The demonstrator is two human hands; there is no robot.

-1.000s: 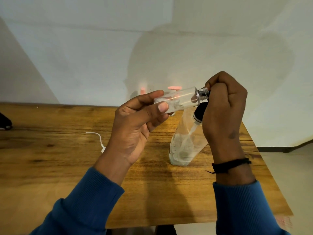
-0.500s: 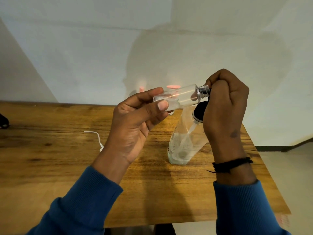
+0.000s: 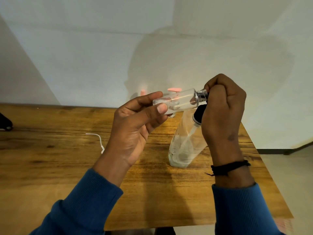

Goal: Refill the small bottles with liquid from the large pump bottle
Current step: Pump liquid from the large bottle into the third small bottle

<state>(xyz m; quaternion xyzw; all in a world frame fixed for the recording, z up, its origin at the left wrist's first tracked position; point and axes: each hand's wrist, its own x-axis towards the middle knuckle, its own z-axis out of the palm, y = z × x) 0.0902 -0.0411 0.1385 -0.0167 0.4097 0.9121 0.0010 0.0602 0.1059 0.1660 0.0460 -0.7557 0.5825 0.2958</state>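
Just right of the frame's centre, the left hand (image 3: pixel 135 126) is pinching the base end of a small clear bottle (image 3: pixel 177 101) between thumb and fingertips, holding it nearly on its side above the wooden table (image 3: pixel 50 158). The right hand (image 3: pixel 221 112) is closing in a tight fist over the bottle's silver neck; whatever cap or sprayer sits under those fingers is hidden, so whether it is being loosened or tightened cannot be told. The small bottle is showing only a little liquid and froth near its base, so it is probably not yet filled. Below it, the large pump bottle (image 3: pixel 183 146) is standing on the table, leaning in this wide view, with a shallow pool of liquid at its bottom. Pink-topped items (image 3: pixel 174 89) are showing at the far table edge, possibly more small bottles awaiting their turn.
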